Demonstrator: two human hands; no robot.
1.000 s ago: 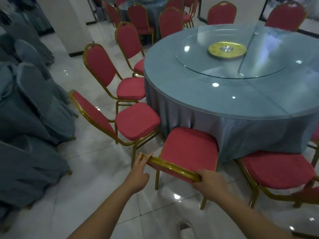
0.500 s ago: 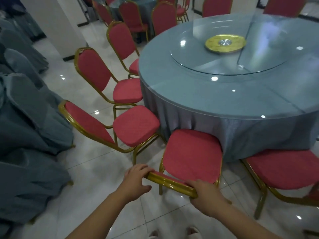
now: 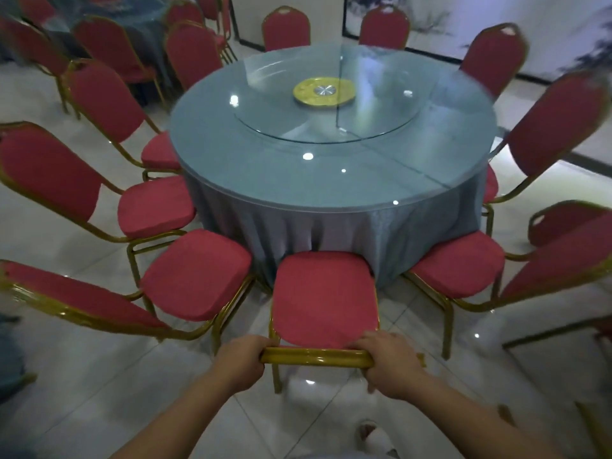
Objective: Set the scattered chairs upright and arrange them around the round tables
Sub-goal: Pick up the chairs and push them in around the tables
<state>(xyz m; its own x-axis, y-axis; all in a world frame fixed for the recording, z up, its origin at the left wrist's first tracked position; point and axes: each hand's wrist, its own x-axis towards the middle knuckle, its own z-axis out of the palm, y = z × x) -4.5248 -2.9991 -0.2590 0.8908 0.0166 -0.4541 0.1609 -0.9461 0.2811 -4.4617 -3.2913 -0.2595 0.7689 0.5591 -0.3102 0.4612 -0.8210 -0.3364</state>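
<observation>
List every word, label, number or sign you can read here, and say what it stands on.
No readable text anywhere.
Gold disc on the round table: only a blurred pattern.
Nearest red chair and wall painting: no lettering visible.

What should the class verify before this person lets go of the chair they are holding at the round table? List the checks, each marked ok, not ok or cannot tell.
1. Left hand and right hand both grip the top rail of the chair: ok.
2. Chair upright, seat facing the round table: ok.
3. Seat front reaches the tablecloth: ok.
4. Seat apart from the left neighbour chair and the right neighbour chair: ok, narrow gaps show.
5. All four legs flat on the floor: cannot tell, the seat hides most of them.
</observation>
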